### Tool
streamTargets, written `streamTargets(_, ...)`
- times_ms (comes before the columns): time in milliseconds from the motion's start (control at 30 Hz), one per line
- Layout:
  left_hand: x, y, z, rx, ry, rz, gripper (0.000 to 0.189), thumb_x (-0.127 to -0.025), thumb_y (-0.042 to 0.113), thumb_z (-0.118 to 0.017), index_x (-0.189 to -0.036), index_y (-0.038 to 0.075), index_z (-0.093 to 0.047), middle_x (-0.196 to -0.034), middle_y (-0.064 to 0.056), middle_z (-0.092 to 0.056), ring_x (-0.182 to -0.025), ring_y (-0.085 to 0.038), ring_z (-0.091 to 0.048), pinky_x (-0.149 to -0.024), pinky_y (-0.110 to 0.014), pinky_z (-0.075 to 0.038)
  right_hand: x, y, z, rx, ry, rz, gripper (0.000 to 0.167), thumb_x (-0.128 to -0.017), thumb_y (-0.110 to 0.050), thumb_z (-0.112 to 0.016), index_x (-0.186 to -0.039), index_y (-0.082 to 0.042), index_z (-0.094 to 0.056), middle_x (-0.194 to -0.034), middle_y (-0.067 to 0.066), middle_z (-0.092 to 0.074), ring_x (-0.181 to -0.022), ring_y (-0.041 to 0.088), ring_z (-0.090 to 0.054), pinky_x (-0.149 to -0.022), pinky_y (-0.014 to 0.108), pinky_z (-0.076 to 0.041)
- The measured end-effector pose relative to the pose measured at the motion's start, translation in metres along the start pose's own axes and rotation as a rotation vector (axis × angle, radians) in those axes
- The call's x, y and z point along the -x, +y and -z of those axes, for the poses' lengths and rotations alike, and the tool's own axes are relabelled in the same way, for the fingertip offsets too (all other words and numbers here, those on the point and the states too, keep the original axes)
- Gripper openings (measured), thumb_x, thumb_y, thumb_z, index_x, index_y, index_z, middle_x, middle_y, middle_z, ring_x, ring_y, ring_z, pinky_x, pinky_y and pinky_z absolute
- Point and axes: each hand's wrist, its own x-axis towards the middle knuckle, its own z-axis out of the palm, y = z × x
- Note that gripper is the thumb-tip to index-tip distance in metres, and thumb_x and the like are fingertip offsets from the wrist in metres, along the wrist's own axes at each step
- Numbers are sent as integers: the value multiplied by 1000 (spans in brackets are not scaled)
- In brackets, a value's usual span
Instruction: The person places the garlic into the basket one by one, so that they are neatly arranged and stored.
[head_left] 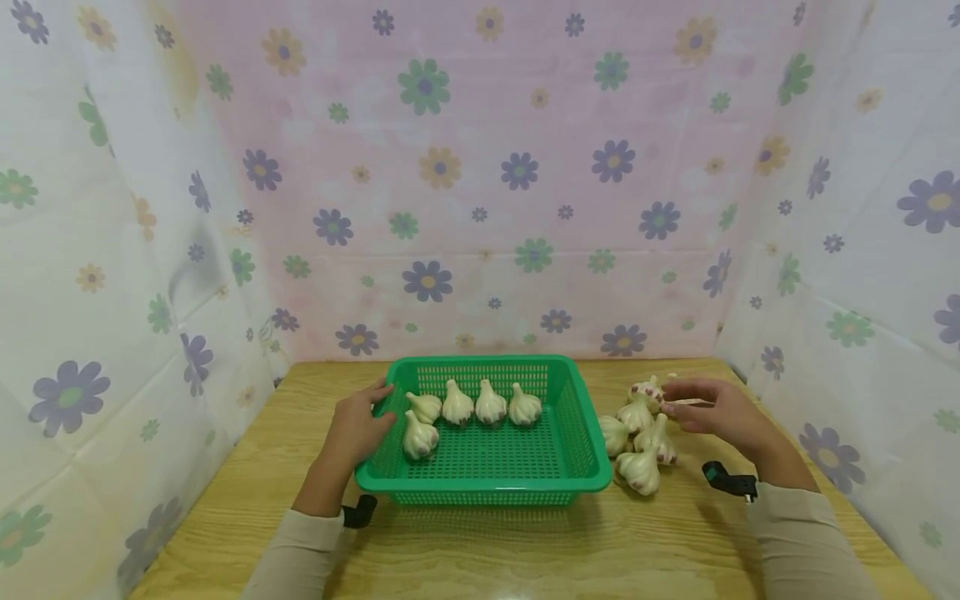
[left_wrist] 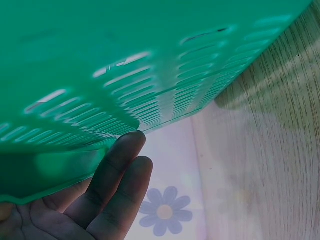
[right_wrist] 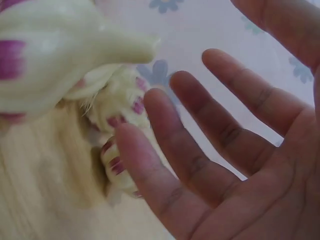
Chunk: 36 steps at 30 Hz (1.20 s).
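Observation:
A green plastic basket with slotted walls stands on the table, several garlic bulbs inside along its back and left. My left hand holds the basket's left rim, thumb over the edge; in the left wrist view its fingers lie against the outer wall. On the right, my right hand reaches over a heap of purple-marked garlic bulbs. The right wrist view shows its fingers spread and fairly straight, nothing in the palm, fingertips close to a garlic bulb.
The wooden table runs up to a flowered cloth backdrop, with cloth sides left and right. The garlic heap lies close against the basket's right side. A black wrist mount sticks out below my right wrist.

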Motion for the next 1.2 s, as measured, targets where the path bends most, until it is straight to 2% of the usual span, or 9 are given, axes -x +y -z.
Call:
streamTargets(100, -1, 0, 1, -7, 5, -5, 54, -97, 12, -67, -150, 6, -55, -165, -9, -40, -50, -14, -41, -50, -28, -41, 0, 9, 1, -13, -38, -42, 59, -100, -31, -70, -147, 0, -54, -150, 28, -50, -110, -1, -66, -91, 44, -61)
streamTargets(200, -2, 0, 1, -9, 13, -12, 54, -96, 12, -67, -149, 6, -56, -164, -9, -41, -59, -15, -49, -53, -29, -42, 1, 15, 0, -24, -82, -97, 59, -100, -31, -69, -148, 0, -53, -150, 28, -50, -112, 9, -68, -91, 45, -60)
streamTargets(333, -1, 1, 1, -5, 10, -11, 54, -96, 11, -66, -150, 6, -56, -164, -9, -41, -53, -14, -42, -50, -28, -41, 3, 18, 0, -25, -154, -143, 64, -102, -30, -66, -153, 1, -46, -154, 32, -43, -117, 24, -68, -91, 48, -60)
streamTargets(467, -1, 3, 2, 7, 5, -14, 54, -97, 10, -65, -150, 6, -55, -165, -10, -40, -44, -12, -31, -46, -27, -38, 3, 18, -2, -26, -200, -181, 72, -102, -30, -65, -158, 4, -36, -156, 37, -38, -118, 33, -68, -89, 49, -61)
streamTargets(633, -1, 4, 1, 15, 4, -16, 54, -97, 10, -65, -150, 6, -55, -165, -10, -40, -42, -11, -30, -44, -27, -38, 3, 15, -4, -22, -220, -215, 81, -101, -31, -67, -160, 7, -27, -158, 38, -33, -116, 33, -69, -88, 48, -61)
streamTargets(867, -3, 1, -2, 17, -5, -14, 55, -97, 12, -65, -150, 7, -55, -165, -8, -39, -42, -11, -28, -45, -27, -39, 2, 18, -4, -2, -225, -249, 87, -100, -32, -69, -161, 8, -23, -158, 39, -33, -115, 34, -70, -86, 46, -61)
streamTargets(1067, -2, 0, -2, 16, -2, -18, 55, -97, 12, -63, -150, 6, -55, -165, -10, -39, -43, -11, -29, -44, -27, -40, 0, 22, -7, 12, -233, -243, 86, -98, -31, -71, -159, 10, -26, -152, 39, -42, -106, 29, -73, -80, 44, -62)
streamTargets(1200, 1, -2, -1, 18, 4, -7, 54, -97, 12, -62, -150, 6, -55, -165, -9, -39, -43, -11, -30, -44, -26, -39, -3, 25, -9, 15, -254, -213, 78, -98, -28, -71, -154, 12, -35, -144, 36, -54, -101, 28, -73, -76, 43, -62)
